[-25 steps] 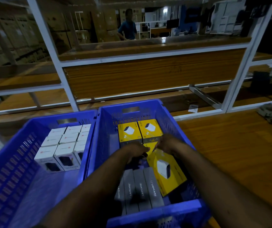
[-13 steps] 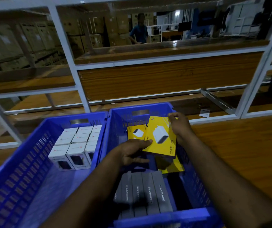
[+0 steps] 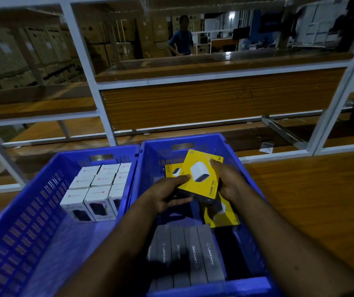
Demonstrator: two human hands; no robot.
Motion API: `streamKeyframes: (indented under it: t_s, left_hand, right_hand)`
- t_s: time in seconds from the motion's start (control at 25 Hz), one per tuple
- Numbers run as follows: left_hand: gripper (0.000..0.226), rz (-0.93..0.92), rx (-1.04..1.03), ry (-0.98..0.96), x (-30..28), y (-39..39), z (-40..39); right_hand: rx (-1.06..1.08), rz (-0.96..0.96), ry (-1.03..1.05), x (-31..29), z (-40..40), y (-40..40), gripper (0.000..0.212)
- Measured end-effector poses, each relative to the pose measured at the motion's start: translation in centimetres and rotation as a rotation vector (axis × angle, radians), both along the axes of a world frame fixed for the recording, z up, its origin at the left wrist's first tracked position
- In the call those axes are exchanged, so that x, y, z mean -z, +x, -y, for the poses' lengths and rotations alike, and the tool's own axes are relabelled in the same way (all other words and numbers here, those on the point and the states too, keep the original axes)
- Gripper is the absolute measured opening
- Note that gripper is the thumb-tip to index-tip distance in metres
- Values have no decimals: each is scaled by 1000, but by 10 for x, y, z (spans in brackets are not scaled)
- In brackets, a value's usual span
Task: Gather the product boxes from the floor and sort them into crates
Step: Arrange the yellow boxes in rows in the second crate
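Note:
Two blue crates stand side by side on the wooden floor. The left crate (image 3: 43, 189) holds several white product boxes (image 3: 98, 189). The right crate (image 3: 246, 166) holds grey boxes (image 3: 193, 258) at its near end and yellow boxes (image 3: 221, 217) further in. Above the right crate I hold a yellow charger box (image 3: 201, 174) tilted. My left hand (image 3: 167, 194) grips its lower left corner, thumb on top. My right hand (image 3: 227, 181) grips its right edge. Another yellow box (image 3: 172, 171) shows behind it.
A white metal rack (image 3: 98, 99) with wooden shelves stands just behind the crates. Bare wooden floor (image 3: 311, 200) stretches to the right. A person (image 3: 181, 39) in blue stands far off among stacked cardboard cartons. A small paper tag (image 3: 266, 147) lies under the rack.
Both hands lifted the yellow box out of the right crate and now hold it tilted a little lower and more to the right. The view has shifted slightly.

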State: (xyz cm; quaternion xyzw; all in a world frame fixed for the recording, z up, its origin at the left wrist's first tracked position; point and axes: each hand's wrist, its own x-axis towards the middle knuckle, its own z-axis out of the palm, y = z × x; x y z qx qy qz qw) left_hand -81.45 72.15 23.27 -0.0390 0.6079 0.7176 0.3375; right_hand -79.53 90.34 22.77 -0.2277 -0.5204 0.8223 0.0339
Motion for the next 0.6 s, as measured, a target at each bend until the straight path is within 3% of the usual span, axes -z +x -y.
streamKeyframes:
  t_s: [0.08,0.16,0.28,0.32,0.4,0.48,0.6]
  left_hand:
    - [42,28,-104,63,-1,-2,-2]
    - [45,131,-209,201,-5,-3,-1]
    - [72,299,-163,325,-14,-2,5]
    - [73,296,-134,350,-16,-2,7]
    - [54,235,-154,354,-17,-3,11]
    - [30,172,-194,328,-18,-6,13]
    - [35,102,-206,300,-18,-9,16]
  right_hand:
    - [-10,-45,-38,-10,1,6,16]
    - [-23,-186,26,-19,4,13,28]
    - [-192,-426,388,-29,16,23,44]
    - [-282,-460,524,-27,19,25,45]
    - [-368,-478,638,-25,21,26,50]
    - [-370,-438,642,-23,19,26,62]
    - [-383,-347,450,-23,21,27,64]
